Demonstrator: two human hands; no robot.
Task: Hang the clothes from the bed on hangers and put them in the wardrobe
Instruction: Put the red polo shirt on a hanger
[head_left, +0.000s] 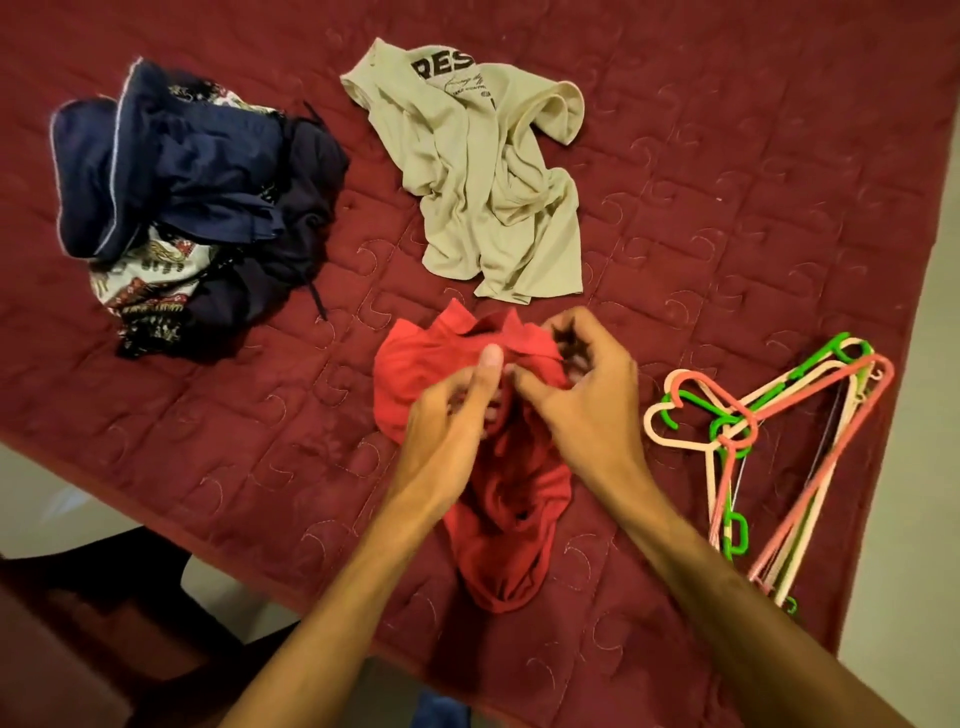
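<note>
Left hand (447, 415) and right hand (587, 400) pinch red shirt (498, 561), collar pointing away.

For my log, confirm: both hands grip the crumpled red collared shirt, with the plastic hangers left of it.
Wrong side: the head view shows the coloured plastic hangers right of the crumpled red collared shirt; left hand and right hand do grip it.

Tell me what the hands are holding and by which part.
Both hands hold the red shirt near its collar: the left hand pinches fabric just below it, the right hand grips at the collar's end.
</note>
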